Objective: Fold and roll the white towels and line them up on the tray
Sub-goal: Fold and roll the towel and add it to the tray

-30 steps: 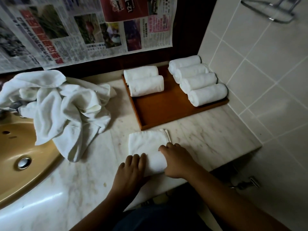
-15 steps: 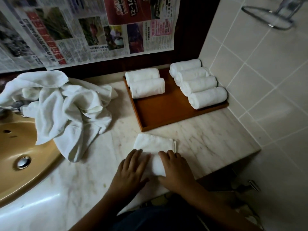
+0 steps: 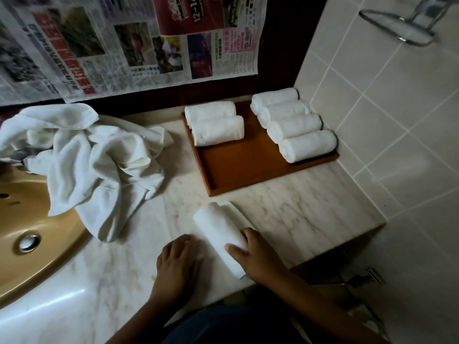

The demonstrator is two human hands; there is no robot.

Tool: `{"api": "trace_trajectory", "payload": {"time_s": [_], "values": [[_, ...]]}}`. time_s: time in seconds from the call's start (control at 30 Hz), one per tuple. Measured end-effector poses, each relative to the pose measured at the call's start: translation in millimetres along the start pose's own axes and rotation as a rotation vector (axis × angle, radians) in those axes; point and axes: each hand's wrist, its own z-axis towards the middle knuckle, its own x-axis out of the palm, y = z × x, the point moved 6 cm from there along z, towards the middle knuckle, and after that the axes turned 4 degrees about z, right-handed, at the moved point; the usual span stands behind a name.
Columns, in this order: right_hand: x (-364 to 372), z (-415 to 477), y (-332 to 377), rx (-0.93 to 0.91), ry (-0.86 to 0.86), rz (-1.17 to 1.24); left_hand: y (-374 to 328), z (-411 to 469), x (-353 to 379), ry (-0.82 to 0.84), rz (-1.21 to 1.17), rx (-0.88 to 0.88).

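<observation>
Right hand grasps the rolled towel near its near end, thumb over the top. Left hand lies flat and relaxed on the marble counter just beside it. The roll lies diagonally in front of the wooden tray (six rolls on it). Risk: a one-end lift lets the loose outer flap unwind or the roll sag. Its near end is close to the counter edge and could slip off.

The left hand lies flat, palm down; at its three o'clock the right hand grips a rolled white towel.
</observation>
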Motion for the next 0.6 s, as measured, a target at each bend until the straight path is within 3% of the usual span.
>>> {"api": "trace_trajectory", "payload": {"time_s": [0.1, 0.2, 0.27, 0.33, 0.4, 0.47, 0.6], "values": [[3.6, 6.3, 3.4, 0.045, 0.020, 0.075, -7.3, 11.1, -4.3, 0.061, -0.033, 0.006], [5.4, 9.0, 7.4, 0.143, 0.096, 0.298, -29.4, 24.8, -19.2, 0.092, -0.237, 0.046], [7.0, 9.9, 8.2, 0.213, 0.141, 0.430, -35.8, 31.5, -19.9, 0.146, -0.424, -0.100], [8.9, 10.2, 10.1, 0.239, 0.164, 0.515, -35.7, 35.8, -18.6, 0.212, -0.665, -0.359], [15.3, 10.6, 12.8, 0.263, 0.211, 0.581, -41.5, 36.7, -12.0, 0.291, -1.073, -0.577], [27.6, 9.0, 19.0, 0.317, 0.302, 0.694, -47.5, 43.6, -16.0, 0.299, -1.407, -0.679], [43.2, 5.8, 31.4, 0.520, 0.526, 1.093, -35.0, 68.2, -29.9, 0.255, -1.618, -0.754]]}}
